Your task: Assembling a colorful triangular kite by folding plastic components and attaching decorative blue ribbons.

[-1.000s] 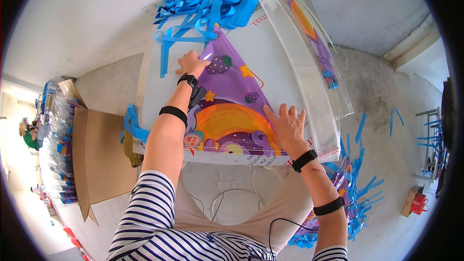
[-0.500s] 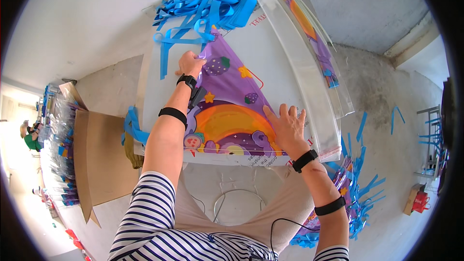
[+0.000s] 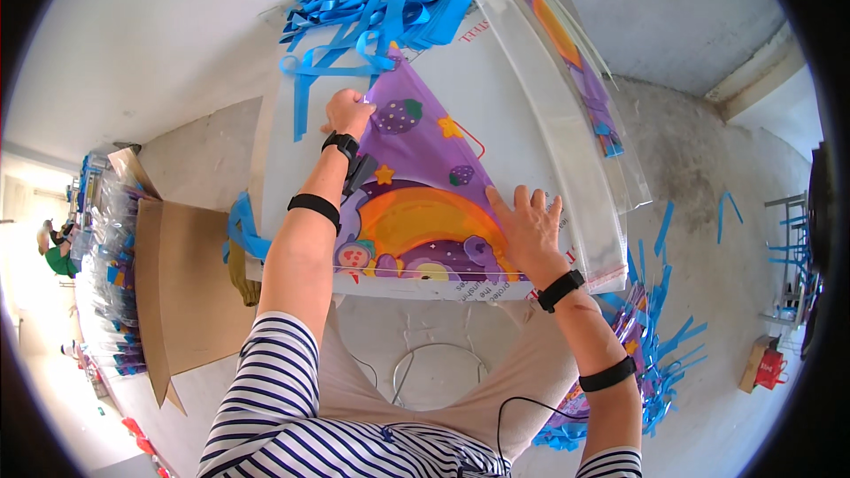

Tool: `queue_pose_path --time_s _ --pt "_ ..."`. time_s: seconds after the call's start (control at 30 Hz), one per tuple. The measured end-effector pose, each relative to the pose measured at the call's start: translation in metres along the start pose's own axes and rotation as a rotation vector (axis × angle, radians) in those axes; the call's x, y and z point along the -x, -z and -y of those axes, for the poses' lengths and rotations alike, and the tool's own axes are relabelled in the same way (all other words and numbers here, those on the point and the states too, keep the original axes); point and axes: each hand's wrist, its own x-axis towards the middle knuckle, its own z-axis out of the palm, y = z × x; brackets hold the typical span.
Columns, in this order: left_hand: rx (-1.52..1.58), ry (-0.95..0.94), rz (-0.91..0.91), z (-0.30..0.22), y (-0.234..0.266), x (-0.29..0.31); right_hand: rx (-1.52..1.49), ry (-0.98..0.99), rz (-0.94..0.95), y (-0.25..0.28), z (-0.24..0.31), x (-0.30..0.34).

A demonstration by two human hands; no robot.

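We hold one purple pennant (image 3: 429, 146), worktop's (image 3: 500, 93) near edge; left hand (image 3: 350, 115) pinching its left side; right hand (image 3: 531, 235) spread across its right.

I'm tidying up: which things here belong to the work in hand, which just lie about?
In use:
- purple triangular sheet, at left hand and right hand
- likely blue ribbons, clear sleeves

Apparently lying about:
- cardboard box
- red bag
- floor ribbons

red and black lettering (image 3: 474, 33) on white board (image 3: 505, 97), pale marks (image 3: 765, 370) on red bag (image 3: 772, 377)
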Motion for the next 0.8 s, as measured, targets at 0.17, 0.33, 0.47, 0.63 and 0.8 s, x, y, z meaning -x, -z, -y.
queue_pose_path --time_s 0.17,0.33,0.47,0.63,0.8 --pt "-0.017 -0.028 -0.017 -0.011 0.0 0.007 -0.012 -0.006 0.005 -0.001 -0.003 0.001" --pt "0.023 -0.023 0.008 -0.008 0.004 0.001 -0.019 0.012 -0.065 -0.002 -0.002 0.003" --pt "-0.059 -0.04 -0.003 -0.005 0.0 0.0 -0.013 0.003 -0.04 -0.007 -0.002 -0.001" --pt "-0.049 -0.058 -0.028 -0.006 -0.004 0.003 -0.01 0.0 -0.025 -0.006 -0.003 0.001" --pt "-0.085 -0.065 -0.048 -0.005 -0.001 0.002 0.012 0.009 -0.01 -0.005 -0.001 -0.002"
